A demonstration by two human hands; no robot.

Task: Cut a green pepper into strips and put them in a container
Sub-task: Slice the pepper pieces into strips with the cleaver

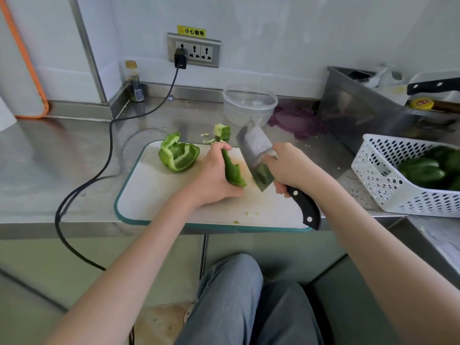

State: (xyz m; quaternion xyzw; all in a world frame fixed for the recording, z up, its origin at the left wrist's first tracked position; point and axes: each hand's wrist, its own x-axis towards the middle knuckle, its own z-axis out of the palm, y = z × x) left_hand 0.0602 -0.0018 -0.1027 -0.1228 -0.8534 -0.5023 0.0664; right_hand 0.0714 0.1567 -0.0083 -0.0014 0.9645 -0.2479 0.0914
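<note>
Green pepper piece (pixel 232 170) in left hand (pixel 215 175), cleaver (pixel 256 155) in right hand (pixel 290 165)

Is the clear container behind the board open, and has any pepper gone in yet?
Open and empty of pepper: the clear container stands upright with no lid on, and nothing green shows through its walls.

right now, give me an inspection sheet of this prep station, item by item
surface: steel counter with a white cutting board, small green scraps on it
job's things: pepper piece in left hand; opened pepper half on board; pepper core behind board; clear container, empty
clutter: purple lid; bottle; white basket of peppers; steel tub
grippers: left hand grips the pepper piece; right hand grips cleaver
cables: black cable from wall socket across the counter
surroundings: white wall, warning label
</note>
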